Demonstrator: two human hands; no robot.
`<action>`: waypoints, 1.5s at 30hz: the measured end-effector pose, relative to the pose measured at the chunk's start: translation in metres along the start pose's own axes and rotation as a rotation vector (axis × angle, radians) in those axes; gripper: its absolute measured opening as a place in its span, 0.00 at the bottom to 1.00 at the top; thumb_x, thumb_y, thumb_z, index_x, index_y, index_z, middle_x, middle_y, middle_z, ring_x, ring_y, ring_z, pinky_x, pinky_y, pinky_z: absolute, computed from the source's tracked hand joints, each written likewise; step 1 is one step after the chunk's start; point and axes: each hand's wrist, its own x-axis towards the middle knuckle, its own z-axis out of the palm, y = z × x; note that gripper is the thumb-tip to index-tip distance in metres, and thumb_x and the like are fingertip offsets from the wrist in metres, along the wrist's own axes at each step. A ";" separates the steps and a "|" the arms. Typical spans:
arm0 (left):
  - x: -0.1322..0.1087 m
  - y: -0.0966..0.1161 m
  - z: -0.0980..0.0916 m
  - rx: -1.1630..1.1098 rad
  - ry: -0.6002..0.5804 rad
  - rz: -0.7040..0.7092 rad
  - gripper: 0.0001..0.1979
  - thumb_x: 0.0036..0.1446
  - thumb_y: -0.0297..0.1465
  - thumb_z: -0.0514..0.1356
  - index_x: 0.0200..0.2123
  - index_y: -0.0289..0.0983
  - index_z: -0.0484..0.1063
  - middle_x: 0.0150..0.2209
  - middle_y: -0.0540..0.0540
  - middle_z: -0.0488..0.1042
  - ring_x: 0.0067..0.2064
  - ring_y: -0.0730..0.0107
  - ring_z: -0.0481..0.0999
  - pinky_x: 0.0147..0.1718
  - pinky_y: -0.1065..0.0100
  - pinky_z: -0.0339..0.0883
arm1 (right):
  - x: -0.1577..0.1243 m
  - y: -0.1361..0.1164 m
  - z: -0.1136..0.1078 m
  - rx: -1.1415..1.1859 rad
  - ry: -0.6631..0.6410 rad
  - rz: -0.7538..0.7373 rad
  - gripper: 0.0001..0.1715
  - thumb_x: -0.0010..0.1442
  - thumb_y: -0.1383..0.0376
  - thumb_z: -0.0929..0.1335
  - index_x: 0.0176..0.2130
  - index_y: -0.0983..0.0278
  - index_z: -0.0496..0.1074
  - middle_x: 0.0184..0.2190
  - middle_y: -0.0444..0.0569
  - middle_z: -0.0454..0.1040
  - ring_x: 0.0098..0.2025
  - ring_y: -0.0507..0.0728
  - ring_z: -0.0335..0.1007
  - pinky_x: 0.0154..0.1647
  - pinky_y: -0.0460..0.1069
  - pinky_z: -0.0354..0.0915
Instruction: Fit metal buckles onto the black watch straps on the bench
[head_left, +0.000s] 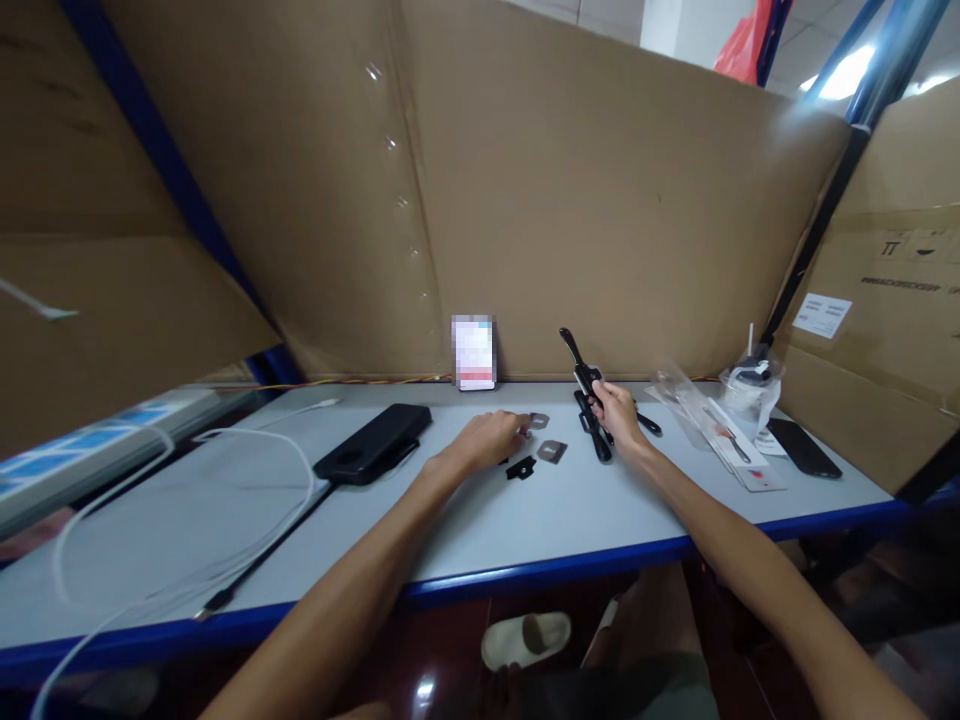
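Observation:
My right hand (617, 408) is closed around a black spokeshave (587, 378), held tilted with one handle pointing up and away. Beneath it lies a second black spokeshave (592, 425), partly covered by my hand and the first tool. My left hand (495, 438) is low over the table with its fingers bent together, the index fingertip beside a grey metal blade (538, 421). What its fingers pinch is hidden. A second blade (552, 452) and a black cap piece (520, 468) lie flat just to the right of and in front of that hand.
A lit phone (474, 355) leans on the cardboard wall. To the left are a black power bank (375, 443), white cables (311, 470) and a power strip (97, 440). Plastic packaging (724, 440), a bagged cup (746, 385) and a dark phone (804, 447) lie right.

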 end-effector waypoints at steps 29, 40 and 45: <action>-0.007 0.042 -0.001 -0.129 0.376 -0.035 0.17 0.73 0.36 0.42 0.46 0.37 0.69 0.38 0.40 0.79 0.39 0.58 0.78 0.32 0.66 0.55 | -0.006 0.029 0.020 -0.482 -0.133 -0.220 0.23 0.64 0.55 0.64 0.22 0.63 0.68 0.19 0.44 0.69 0.24 0.52 0.64 0.28 0.46 0.55; -0.012 0.046 -0.007 0.030 0.321 -0.011 0.11 0.68 0.24 0.48 0.47 0.38 0.67 0.45 0.38 0.77 0.47 0.57 0.77 0.33 0.65 0.59 | -0.016 0.021 0.028 -0.559 -0.165 -0.267 0.20 0.65 0.63 0.65 0.22 0.63 0.69 0.17 0.43 0.68 0.26 0.54 0.66 0.31 0.47 0.54; -0.013 0.050 -0.009 0.086 0.286 0.031 0.13 0.65 0.21 0.49 0.49 0.37 0.67 0.46 0.38 0.76 0.49 0.56 0.77 0.35 0.65 0.63 | -0.016 0.024 0.028 -0.607 -0.172 -0.279 0.20 0.66 0.64 0.65 0.22 0.63 0.70 0.19 0.44 0.70 0.26 0.54 0.65 0.31 0.47 0.53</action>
